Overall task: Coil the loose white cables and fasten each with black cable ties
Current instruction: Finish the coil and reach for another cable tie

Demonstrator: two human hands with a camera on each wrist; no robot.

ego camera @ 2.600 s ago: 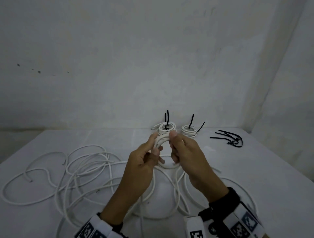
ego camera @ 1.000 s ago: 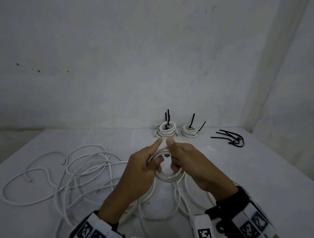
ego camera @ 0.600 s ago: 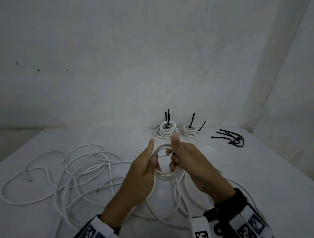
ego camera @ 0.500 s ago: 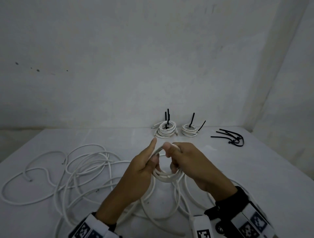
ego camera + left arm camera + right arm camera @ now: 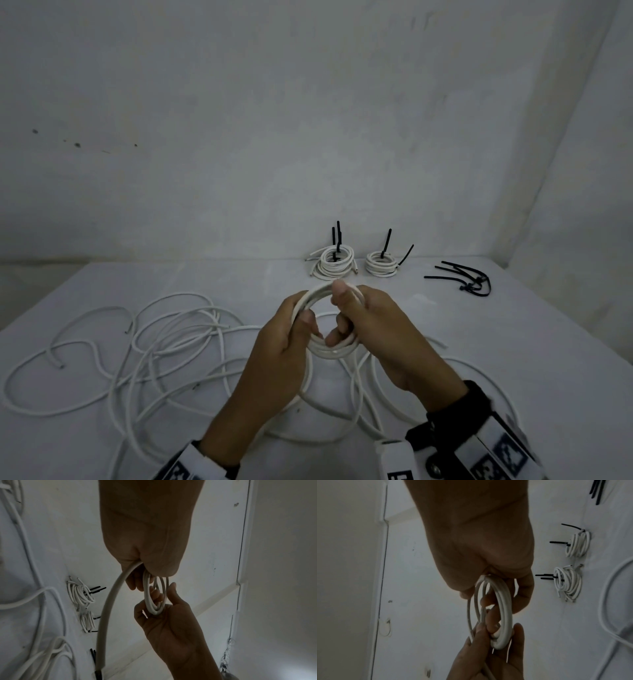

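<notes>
Both hands hold a small white cable coil (image 5: 334,353) upright above the table's middle. My left hand (image 5: 284,339) grips its left side, thumb inside the ring. My right hand (image 5: 370,318) pinches the top with the thumb, fingers hooked through the ring. In the left wrist view the coil (image 5: 154,599) hangs between both hands and its tail (image 5: 108,608) runs down to the table. The right wrist view shows several turns of the coil (image 5: 503,608). Loose black cable ties (image 5: 469,282) lie at the back right.
Two tied coils (image 5: 334,265) (image 5: 380,267) with black tie tails sticking up sit by the back wall. Loose white cables (image 5: 164,342) sprawl over the left and the near part of the white table (image 5: 531,342). Walls close off the back and right.
The hands came down and toward me from in front of the tied coils. The right hand laid another turn onto the coil, and the trailing cable shifted on the table.
</notes>
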